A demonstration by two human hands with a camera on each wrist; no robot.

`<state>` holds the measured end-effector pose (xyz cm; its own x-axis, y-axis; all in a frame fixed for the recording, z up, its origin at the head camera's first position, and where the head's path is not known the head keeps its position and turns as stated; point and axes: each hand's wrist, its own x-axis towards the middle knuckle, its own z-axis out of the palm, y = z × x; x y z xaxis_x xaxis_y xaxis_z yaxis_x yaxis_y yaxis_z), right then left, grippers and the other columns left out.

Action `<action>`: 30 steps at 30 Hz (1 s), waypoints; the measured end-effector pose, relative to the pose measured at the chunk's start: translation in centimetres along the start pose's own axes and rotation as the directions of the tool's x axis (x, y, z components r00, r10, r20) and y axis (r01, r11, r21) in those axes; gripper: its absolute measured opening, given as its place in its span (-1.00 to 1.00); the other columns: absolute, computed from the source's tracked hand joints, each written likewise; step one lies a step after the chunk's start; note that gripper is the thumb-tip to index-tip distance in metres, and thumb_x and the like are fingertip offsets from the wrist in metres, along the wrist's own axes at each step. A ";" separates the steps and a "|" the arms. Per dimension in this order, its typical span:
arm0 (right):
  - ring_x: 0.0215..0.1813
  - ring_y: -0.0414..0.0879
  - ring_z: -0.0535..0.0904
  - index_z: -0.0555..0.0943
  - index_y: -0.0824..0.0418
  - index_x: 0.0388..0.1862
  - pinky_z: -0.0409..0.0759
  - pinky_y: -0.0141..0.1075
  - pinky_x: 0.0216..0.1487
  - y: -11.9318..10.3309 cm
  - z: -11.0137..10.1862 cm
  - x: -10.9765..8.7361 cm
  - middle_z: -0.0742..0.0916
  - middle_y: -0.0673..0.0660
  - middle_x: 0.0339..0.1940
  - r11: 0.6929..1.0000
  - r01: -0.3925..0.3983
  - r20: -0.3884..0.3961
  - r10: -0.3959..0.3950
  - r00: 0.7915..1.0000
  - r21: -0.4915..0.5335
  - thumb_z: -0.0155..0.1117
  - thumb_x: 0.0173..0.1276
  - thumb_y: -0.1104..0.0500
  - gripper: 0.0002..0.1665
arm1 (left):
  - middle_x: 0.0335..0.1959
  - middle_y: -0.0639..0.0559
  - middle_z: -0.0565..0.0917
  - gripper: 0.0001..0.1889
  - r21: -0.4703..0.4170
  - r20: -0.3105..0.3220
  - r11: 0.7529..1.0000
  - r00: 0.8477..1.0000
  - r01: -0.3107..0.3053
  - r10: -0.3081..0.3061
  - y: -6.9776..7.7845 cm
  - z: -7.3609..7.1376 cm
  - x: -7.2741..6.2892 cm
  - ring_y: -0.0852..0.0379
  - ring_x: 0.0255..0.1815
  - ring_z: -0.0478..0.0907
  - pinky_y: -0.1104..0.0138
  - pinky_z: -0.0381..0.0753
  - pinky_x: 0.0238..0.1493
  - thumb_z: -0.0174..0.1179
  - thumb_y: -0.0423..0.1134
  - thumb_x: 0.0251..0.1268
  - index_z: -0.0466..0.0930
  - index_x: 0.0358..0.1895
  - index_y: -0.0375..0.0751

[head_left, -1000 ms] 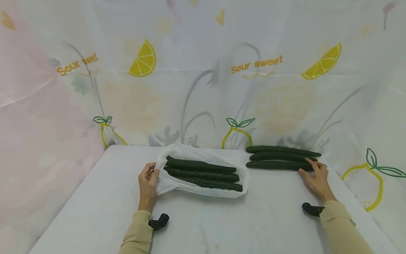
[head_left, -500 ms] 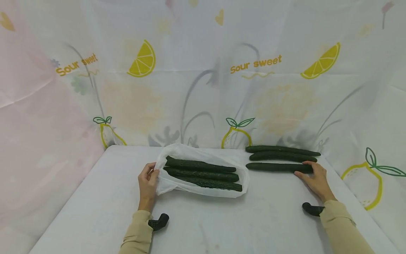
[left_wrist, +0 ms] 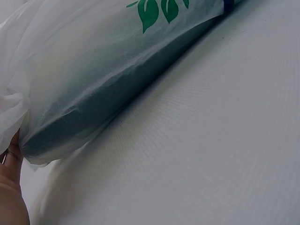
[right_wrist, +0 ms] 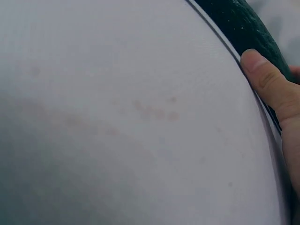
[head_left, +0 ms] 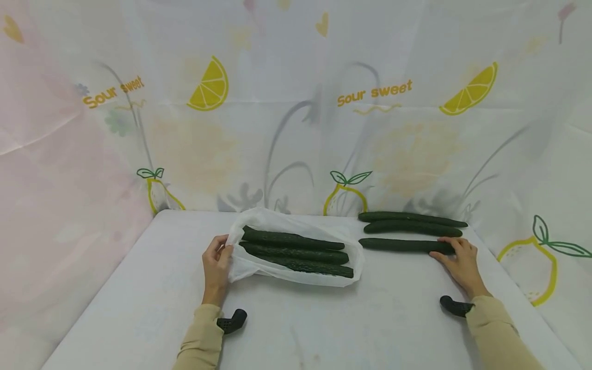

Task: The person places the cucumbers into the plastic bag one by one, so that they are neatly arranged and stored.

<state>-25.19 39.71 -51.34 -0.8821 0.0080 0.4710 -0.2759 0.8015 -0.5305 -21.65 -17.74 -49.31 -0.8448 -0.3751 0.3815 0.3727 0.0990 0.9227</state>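
My left hand pinches the left end of a white plastic bag, which lies with its opening facing up. Inside it are three dark green cucumbers side by side. In the left wrist view the bag shows green leaf prints, and a cucumber shows dimly through the film. Over on the right, my right hand grips the right end of the nearest loose cucumber, thumb on the near side and fingers over the far side. The right wrist view shows the thumb against that cucumber.
Two more cucumbers lie together behind the gripped one, close to the table's back edge. The white table ends at a printed curtain at the back and sides. Black wrist devices stick out from both sleeves.
The nearest loose cucumber has slid slightly toward me, opening a gap to the two behind it. My right hand has closed round its end. The left hand and bag have stayed put.
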 end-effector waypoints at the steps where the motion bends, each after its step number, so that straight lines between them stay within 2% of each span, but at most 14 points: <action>1: 0.13 0.43 0.13 0.49 0.37 0.01 0.03 0.20 0.03 0.0 0.0 -0.1 0.40 0.47 0.02 1.000 -0.001 -0.007 0.001 1.000 0.004 0.39 0.16 0.16 -0.51 | -0.25 0.05 0.56 -0.78 0.003 0.001 1.000 1.000 -0.001 0.001 0.0 0.0 0.0 0.33 -0.35 0.56 0.57 0.48 -0.29 -0.03 -0.56 0.24 0.54 -0.10 -0.50; 7: 0.18 0.48 0.19 0.43 0.40 0.07 0.07 0.29 0.14 -0.3 0.2 -0.6 0.44 0.47 0.08 1.000 -0.012 0.000 0.012 1.000 0.013 0.36 0.20 0.18 -0.47 | -0.25 0.04 0.55 -0.78 0.034 -0.004 0.999 1.000 0.024 -0.024 0.0 -0.2 -0.3 0.33 -0.35 0.54 0.56 0.47 -0.29 -0.03 -0.54 0.26 0.56 -0.10 -0.45; 11: 0.19 0.49 0.16 0.36 0.38 0.13 -0.06 0.36 0.14 -0.8 0.2 -1.2 0.42 0.47 0.13 0.998 -0.049 0.018 0.050 0.999 -0.032 0.26 0.30 0.07 -0.44 | -0.23 0.01 0.54 -0.79 0.026 0.005 0.999 1.000 0.028 -0.028 0.1 -0.1 -0.2 0.31 -0.33 0.55 0.56 0.47 -0.27 -0.02 -0.51 0.28 0.55 -0.09 -0.44; 14: 0.17 0.47 0.16 0.35 0.35 0.14 -0.18 0.38 0.16 -1.3 0.2 -1.6 0.43 0.44 0.11 0.997 -0.061 -0.001 0.061 0.998 -0.053 0.24 0.32 0.03 -0.43 | -0.24 0.02 0.55 -0.79 0.020 0.002 0.999 1.000 0.031 -0.031 0.0 -0.2 -0.1 0.31 -0.34 0.54 0.55 0.46 -0.30 -0.02 -0.51 0.27 0.56 -0.09 -0.44; 18: 0.12 0.42 0.23 0.38 0.36 0.11 -0.20 0.34 0.18 -2.0 0.2 -2.3 0.48 0.43 0.05 0.996 -0.071 -0.031 0.069 0.997 -0.053 0.27 0.29 0.05 -0.44 | -0.27 0.07 0.55 -0.79 0.016 -0.010 0.999 0.999 0.047 -0.047 0.0 -0.2 -0.1 0.34 -0.39 0.51 0.53 0.42 -0.39 -0.01 -0.53 0.26 0.56 -0.10 -0.44; 24: 0.10 0.38 0.29 0.44 0.36 0.10 -0.11 0.28 0.16 -3.5 0.2 -3.6 0.52 0.46 0.08 0.982 -0.180 -0.024 0.179 0.984 -0.054 0.28 0.27 -0.01 -0.42 | -0.29 0.04 0.56 -0.79 0.014 0.010 0.999 0.999 0.051 -0.051 2.0 -0.2 -0.5 0.35 -0.43 0.49 0.52 0.40 -0.42 -0.01 -0.55 0.25 0.54 -0.10 -0.49; 30: 0.09 0.34 0.32 0.47 0.32 0.11 -0.07 0.23 0.14 -4.8 -0.3 -4.8 0.53 0.46 0.12 0.957 -0.285 -0.053 0.282 0.958 -0.053 0.28 0.25 -0.07 -0.40 | -0.30 0.12 0.56 -0.79 -0.014 0.013 0.997 0.997 0.072 -0.072 0.7 -0.1 -0.1 0.35 -0.44 0.50 0.52 0.41 -0.40 -0.01 -0.55 0.25 0.55 -0.10 -0.48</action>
<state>-19.49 35.98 -50.86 -0.9026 0.2653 0.3390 0.0071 0.7966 -0.6045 -21.30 -17.70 -48.74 -0.8744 -0.3691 0.3148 0.3159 0.0592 0.9469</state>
